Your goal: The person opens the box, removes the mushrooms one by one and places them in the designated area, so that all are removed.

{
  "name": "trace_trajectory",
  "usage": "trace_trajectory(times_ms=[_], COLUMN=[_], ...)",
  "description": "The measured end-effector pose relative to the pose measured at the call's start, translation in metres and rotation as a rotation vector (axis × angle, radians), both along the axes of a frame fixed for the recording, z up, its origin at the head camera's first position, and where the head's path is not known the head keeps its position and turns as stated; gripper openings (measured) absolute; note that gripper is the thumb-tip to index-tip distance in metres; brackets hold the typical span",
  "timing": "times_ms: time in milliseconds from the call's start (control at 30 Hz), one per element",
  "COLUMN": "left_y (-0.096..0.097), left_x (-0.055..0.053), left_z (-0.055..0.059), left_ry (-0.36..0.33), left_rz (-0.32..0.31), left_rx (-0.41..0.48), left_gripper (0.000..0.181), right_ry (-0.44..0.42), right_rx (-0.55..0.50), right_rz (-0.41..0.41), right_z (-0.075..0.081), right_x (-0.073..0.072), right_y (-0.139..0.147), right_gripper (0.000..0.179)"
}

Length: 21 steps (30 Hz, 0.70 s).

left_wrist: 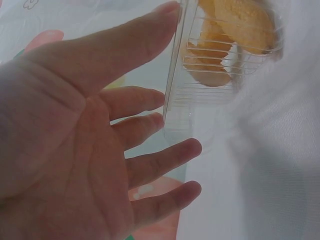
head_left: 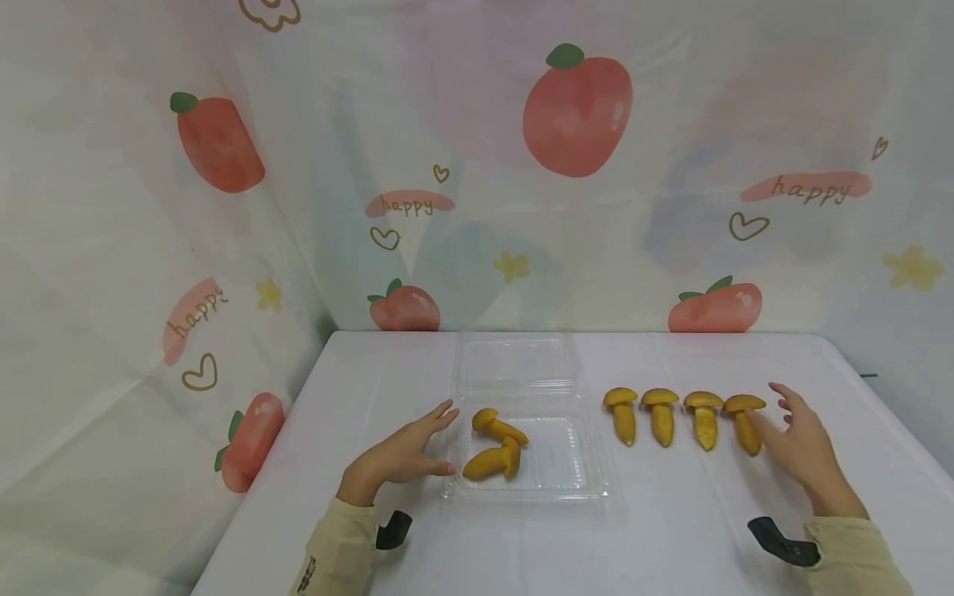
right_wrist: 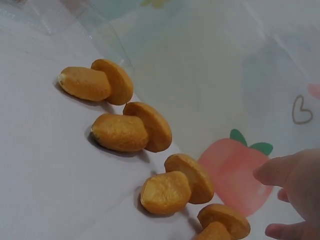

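Sleeves (head_left: 339, 546), empty left fingers (head_left: 434, 420) spread beside clear container (head_left: 551, 455), empty right fingers (head_left: 793, 401) parted near four mushrooms (head_left: 662, 422)

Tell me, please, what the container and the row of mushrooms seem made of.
The container looks like glossy plastic: see-through, ribbed walls with bright edges. The row of mushrooms looks mostly matte, faintly mottled: perhaps moulded foam or real flesh.
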<state>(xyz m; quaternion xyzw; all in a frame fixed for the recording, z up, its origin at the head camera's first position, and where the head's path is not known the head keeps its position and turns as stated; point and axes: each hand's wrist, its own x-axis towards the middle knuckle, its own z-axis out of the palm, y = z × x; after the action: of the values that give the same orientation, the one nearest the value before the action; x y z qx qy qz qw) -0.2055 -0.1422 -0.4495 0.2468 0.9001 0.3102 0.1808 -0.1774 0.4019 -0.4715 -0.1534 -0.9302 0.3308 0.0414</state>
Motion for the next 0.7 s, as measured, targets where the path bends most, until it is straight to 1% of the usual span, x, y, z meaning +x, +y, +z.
trace_trajectory(times_ms=[67, 267, 433, 533, 700], left_y=[0.000, 0.001, 0.001, 0.002, 0.002], left_x=[0.000, 0.000, 0.000, 0.000, 0.000], left_z=[0.000, 0.000, 0.001, 0.001, 0.002], left_ry=[-0.001, -0.004, -0.002, -0.003, -0.005], left_rz=[0.002, 0.008, 0.011, 0.013, 0.016], left_rx=[-0.003, -0.016, -0.020, -0.020, -0.021], left_gripper=[0.087, 0.087, 0.087, 0.087, 0.087], right_ry=[0.030, 0.116, 0.145, 0.169, 0.233], right_rx=[0.012, 0.030, 0.031, 0.030, 0.058], right_rz=[0.010, 0.080, 0.118, 0.148, 0.202], right_z=[0.004, 0.012, 0.019, 0.022, 0.023], right_x=[0.001, 0.002, 0.003, 0.004, 0.006], right_y=[-0.005, -0.019, -0.033, -0.043, -0.058], right_gripper=[0.071, 0.068, 0.067, 0.063, 0.057])
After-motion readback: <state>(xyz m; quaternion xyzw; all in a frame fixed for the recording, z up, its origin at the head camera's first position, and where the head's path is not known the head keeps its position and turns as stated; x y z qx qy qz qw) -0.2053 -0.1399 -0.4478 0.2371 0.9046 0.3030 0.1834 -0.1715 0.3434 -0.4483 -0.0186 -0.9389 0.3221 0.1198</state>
